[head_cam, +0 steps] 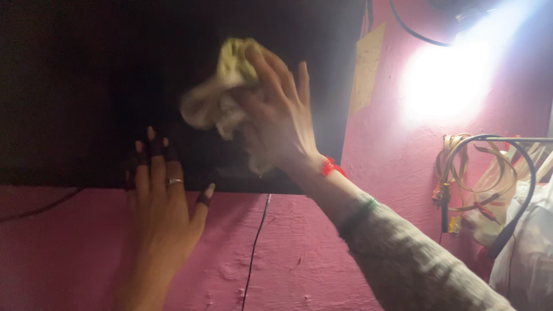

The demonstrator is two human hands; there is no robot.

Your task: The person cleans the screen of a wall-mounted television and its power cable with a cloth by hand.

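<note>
Nearest the camera, a grey knitted sleeve (415, 265) was seen running in from the lower right, with a green band (360, 216) at its cuff and a red band (332, 167) at the wrist. Beside it, the left forearm was raised from the bottom edge of the view against a pink, rough-plastered wall (288, 259).

A thin dark cable (255, 242) was seen hanging down the wall from the underside of a wide black screen (86, 86), between the two arms. To the right, a bundle of looped wires and cords (478, 178) was hung on a dark hook, with a pale plastic bag (530, 242) partly behind it. Above that, a bright lamp (449, 80) was washed out by glare, and a strip of brown card (367, 66) was fixed to the wall just beside the screen's edge.

The left hand (161, 196) was laid flat at the screen's lower edge, its fingers (151, 158) spread wide and straight, the tips resting on the black surface; a ring was worn on one of them, and nothing was gripped.

The right hand (276, 115) was pressed against the screen higher up, its fingers (271, 69) bent loosely over a crumpled yellowish cloth (222, 95), which was held bunched between palm and screen. The cloth was blurred, and the screen beneath it was hidden.
</note>
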